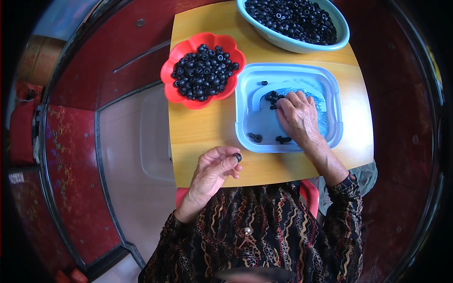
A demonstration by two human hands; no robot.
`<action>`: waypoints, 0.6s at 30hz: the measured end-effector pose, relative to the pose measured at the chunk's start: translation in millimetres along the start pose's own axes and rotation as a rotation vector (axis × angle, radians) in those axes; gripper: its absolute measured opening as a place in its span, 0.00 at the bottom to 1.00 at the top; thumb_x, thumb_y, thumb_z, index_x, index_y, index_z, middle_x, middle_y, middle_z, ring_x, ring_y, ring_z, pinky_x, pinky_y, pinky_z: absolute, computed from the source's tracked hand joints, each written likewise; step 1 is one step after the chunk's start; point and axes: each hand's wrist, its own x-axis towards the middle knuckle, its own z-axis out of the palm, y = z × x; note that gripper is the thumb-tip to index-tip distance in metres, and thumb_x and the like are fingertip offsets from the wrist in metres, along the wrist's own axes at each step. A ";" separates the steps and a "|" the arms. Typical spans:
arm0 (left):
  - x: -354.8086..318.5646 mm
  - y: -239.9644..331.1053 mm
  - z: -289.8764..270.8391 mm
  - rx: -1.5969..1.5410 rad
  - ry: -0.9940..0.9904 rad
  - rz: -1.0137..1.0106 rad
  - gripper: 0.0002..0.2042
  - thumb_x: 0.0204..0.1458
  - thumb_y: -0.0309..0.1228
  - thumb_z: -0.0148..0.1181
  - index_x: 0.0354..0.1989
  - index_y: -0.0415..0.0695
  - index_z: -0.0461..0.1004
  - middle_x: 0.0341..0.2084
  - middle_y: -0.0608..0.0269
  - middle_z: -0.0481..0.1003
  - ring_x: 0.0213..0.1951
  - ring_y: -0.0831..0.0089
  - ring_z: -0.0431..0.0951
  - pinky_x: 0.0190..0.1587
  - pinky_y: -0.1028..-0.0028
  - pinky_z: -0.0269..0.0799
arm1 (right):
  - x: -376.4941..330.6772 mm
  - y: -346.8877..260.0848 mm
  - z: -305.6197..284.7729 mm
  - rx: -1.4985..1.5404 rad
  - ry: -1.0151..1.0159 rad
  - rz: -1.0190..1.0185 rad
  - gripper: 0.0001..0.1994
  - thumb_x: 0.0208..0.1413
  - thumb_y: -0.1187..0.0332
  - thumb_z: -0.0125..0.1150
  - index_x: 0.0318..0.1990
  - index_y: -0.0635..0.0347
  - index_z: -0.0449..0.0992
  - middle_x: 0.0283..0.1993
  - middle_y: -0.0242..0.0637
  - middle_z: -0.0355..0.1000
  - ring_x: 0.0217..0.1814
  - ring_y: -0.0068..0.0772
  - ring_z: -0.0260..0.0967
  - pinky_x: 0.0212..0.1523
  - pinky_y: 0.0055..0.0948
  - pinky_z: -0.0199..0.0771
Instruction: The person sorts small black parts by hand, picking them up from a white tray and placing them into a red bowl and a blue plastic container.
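Note:
My left hand [212, 170] pinches a small round black plastic cap [237, 157] between thumb and fingers, just above the table's near edge. My right hand [298, 114] is down inside a light blue plastic tray [241, 111], its fingers curled and their tips hidden. Next to its thumb lies a small cluster of black plastic parts [272, 97]. More black pieces [255, 137] rest at the tray's near left, with others [283, 139] near my right wrist. Tiny shiny blue pieces [322, 121] are spread on the tray's right side, partly covered by the hand.
A red flower-shaped bowl [168, 75] full of round black caps stands left of the tray. Behind it, a large pale-blue basin [302, 45] is heaped with black parts. Both stand on a yellow wooden table [203, 127]. A red chair [309, 195] shows beneath the near edge.

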 end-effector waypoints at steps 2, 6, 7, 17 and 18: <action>0.1 -0.4 -2.2 -0.051 -0.020 0.023 0.10 0.51 0.22 0.55 0.42 0.39 0.71 0.36 0.56 0.74 0.32 0.73 0.77 0.31 0.77 0.75 | -1.7 -0.4 4.7 -0.065 0.022 -0.025 0.03 0.39 0.71 0.59 0.24 0.57 0.72 0.28 0.33 0.66 0.34 0.34 0.63 0.31 0.36 0.60; 3.9 6.9 6.3 0.000 0.019 0.011 0.09 0.52 0.22 0.54 0.41 0.40 0.71 0.35 0.57 0.74 0.33 0.74 0.76 0.32 0.77 0.74 | -3.9 -5.0 -1.6 -0.045 0.036 -0.045 0.03 0.38 0.72 0.59 0.23 0.57 0.71 0.26 0.32 0.66 0.33 0.34 0.63 0.30 0.36 0.60; 4.7 7.8 8.2 0.005 0.030 0.015 0.09 0.51 0.21 0.55 0.41 0.40 0.71 0.36 0.57 0.73 0.33 0.73 0.76 0.32 0.77 0.74 | -5.6 -7.2 -4.7 0.011 0.061 -0.040 0.03 0.39 0.72 0.59 0.24 0.57 0.71 0.25 0.33 0.66 0.31 0.34 0.63 0.31 0.36 0.60; 2.7 14.8 36.0 0.193 -0.009 0.377 0.10 0.46 0.16 0.58 0.37 0.39 0.72 0.37 0.56 0.71 0.34 0.72 0.76 0.35 0.77 0.74 | -12.9 -58.8 -57.0 0.946 -0.058 -0.041 0.11 0.38 0.84 0.59 0.32 0.63 0.72 0.32 0.40 0.71 0.35 0.38 0.71 0.31 0.31 0.72; 1.5 14.6 35.3 0.198 -0.007 0.378 0.10 0.46 0.16 0.58 0.37 0.39 0.72 0.37 0.56 0.71 0.34 0.72 0.76 0.35 0.77 0.74 | -13.3 -61.5 -57.3 0.964 -0.028 -0.067 0.12 0.37 0.85 0.60 0.33 0.63 0.73 0.32 0.39 0.70 0.35 0.38 0.71 0.31 0.31 0.72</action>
